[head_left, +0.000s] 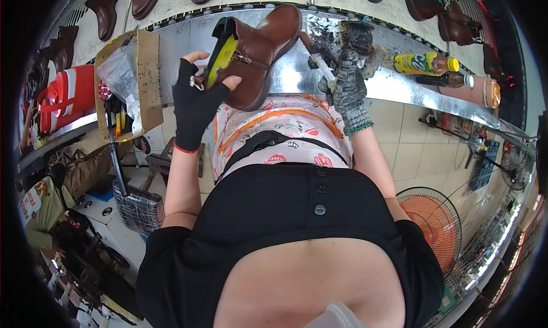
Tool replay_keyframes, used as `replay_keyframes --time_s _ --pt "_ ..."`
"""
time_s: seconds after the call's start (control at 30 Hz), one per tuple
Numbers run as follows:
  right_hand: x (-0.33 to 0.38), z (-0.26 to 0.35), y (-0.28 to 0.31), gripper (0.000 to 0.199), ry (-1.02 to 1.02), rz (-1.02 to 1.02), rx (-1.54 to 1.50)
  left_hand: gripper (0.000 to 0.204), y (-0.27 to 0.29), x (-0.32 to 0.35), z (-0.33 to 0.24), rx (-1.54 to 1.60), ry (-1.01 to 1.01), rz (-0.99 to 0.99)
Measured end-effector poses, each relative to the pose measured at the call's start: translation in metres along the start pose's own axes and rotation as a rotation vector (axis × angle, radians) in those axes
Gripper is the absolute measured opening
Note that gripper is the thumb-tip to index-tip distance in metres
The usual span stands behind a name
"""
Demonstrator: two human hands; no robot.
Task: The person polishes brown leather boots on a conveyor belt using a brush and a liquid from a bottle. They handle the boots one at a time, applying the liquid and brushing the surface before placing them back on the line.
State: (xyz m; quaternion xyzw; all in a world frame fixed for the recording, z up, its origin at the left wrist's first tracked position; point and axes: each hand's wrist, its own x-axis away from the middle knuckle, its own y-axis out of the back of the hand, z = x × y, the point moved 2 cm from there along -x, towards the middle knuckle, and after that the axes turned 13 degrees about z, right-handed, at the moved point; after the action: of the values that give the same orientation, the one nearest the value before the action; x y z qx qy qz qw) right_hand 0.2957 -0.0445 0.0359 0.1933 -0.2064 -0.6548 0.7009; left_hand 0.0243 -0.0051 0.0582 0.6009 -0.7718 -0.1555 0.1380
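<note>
One brown ankle boot [260, 51], side zip facing me, yellow-green insole showing at the mouth: held up above the metal bench [399, 88], gripped at the opening by my left hand [197, 99], one black fingerless glove, fingers wrapped shut around the rim, thumb on the leather. One brush [324, 68], pale handle, in my right hand [348, 85], one grey knit glove, glue-stained, fingers closed round the handle, brush end close to the boot's heel. Two bottles [425, 63] lying on the bench to the right. One cardboard box [134, 79] of tools on the left. One red jug [65, 97] beyond it. One orange fan [434, 219] on the floor.
</note>
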Motion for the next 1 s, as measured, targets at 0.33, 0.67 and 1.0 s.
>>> replay_keyframes --time_s 0.33,0.67,1.0 --pt "0.007 0.017 -0.008 0.027 0.085 0.106 0.161 0.081 -0.032 0.031 0.004 0.24 0.056 0.087" --pt "0.017 0.004 -0.017 0.033 0.081 0.249 -0.18 0.062 -0.049 0.059 0.017 0.874 0.444 0.193" --pt "0.027 0.0 0.001 0.083 -0.384 0.382 -0.928 0.056 -0.048 0.058 0.024 0.886 0.47 0.235"
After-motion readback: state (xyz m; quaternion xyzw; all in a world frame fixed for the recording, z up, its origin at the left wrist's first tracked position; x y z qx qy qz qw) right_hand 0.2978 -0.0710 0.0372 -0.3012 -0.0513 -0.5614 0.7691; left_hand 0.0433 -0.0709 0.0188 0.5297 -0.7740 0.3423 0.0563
